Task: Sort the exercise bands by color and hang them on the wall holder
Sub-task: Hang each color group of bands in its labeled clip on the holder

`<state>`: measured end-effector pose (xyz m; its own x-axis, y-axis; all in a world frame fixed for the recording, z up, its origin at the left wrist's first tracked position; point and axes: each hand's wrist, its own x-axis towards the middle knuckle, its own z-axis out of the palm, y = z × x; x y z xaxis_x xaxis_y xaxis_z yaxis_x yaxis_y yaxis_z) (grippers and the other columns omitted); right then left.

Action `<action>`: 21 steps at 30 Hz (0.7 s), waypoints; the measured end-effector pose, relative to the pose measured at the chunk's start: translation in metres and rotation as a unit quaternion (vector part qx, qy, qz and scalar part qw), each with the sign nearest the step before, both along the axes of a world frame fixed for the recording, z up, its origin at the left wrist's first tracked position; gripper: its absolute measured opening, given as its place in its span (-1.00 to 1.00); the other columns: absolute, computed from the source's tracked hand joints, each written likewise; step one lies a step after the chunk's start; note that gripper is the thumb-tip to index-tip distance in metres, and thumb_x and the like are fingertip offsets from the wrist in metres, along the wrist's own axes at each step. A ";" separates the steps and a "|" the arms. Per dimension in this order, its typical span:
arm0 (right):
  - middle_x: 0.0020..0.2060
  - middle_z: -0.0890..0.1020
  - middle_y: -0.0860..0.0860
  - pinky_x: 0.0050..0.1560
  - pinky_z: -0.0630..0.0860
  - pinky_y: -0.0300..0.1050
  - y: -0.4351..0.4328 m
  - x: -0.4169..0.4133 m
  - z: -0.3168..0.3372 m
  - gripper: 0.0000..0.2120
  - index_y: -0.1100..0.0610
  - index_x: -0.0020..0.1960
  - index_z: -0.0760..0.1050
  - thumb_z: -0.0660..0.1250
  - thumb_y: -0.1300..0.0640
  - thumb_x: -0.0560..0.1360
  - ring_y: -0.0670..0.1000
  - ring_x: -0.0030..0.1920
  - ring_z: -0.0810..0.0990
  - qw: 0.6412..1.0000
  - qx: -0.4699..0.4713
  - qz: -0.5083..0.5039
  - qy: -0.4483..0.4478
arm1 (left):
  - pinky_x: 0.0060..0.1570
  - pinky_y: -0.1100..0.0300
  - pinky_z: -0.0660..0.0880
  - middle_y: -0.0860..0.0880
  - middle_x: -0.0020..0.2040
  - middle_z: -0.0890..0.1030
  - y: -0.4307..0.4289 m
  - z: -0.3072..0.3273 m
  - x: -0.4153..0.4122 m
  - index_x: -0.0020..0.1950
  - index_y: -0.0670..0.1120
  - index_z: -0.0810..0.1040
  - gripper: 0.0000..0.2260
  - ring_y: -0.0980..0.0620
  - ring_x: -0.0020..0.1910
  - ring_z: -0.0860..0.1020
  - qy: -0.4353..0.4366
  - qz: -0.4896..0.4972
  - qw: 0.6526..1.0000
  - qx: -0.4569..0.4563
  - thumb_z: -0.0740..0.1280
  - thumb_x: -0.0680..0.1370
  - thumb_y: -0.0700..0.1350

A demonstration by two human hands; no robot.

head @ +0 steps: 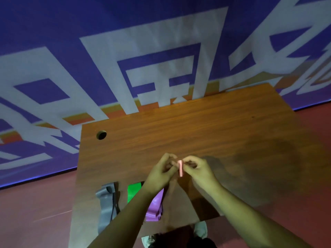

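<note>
Pink band (181,168): one, folded or rolled into a short upright strip, held up over the middle of the wooden table (197,126) and not touching it. You have it between both hands. Your left hand (161,173) pinches it from the left with curled fingers and thumb, and your right hand (198,170) pinches its upper end from the right, fingertips bent inward. The two hands nearly meet around the strip. Grey band (105,206): one, lying flat near the table's near left corner, its far end creased back on itself. A thin black strip (114,203) lies along its right edge; whether that is a band or a cord cannot be told. Green band (134,191): one, flat on the table just right of the grey one, its right part hidden behind your left forearm. Purple band (155,206): one, flat on the table close to the near edge, right of the green, also partly covered by that forearm. Table fittings: one round hole (101,135) at the far left corner of the top. Surroundings: a purple banner (125,42) with large white characters hangs behind the table, a reddish floor (35,203) lies to either side, and a pale shoe (201,230) shows below the near edge.
</note>
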<state>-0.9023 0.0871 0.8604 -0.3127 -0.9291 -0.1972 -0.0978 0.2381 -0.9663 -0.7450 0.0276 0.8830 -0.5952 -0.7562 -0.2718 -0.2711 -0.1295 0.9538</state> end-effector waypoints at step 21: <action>-0.27 0.56 0.08 -0.25 0.38 -0.19 -0.038 -0.024 0.169 -0.88 0.10 -0.11 0.56 0.30 0.21 0.37 -0.01 -0.26 0.49 0.977 -0.073 0.200 -0.014 | -0.30 0.18 0.30 -0.13 -0.27 0.42 -0.005 0.146 0.008 -0.10 -0.16 0.45 -0.86 -0.03 -0.26 0.36 0.070 0.068 0.990 -0.103 0.33 0.53 -0.11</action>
<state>-0.9265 0.0490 1.0292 0.0849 -0.9948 -0.0560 -0.1273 0.0449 -0.9908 -0.7370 0.0224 1.0294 -0.5045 -0.8630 -0.0258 -0.1279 0.0452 0.9908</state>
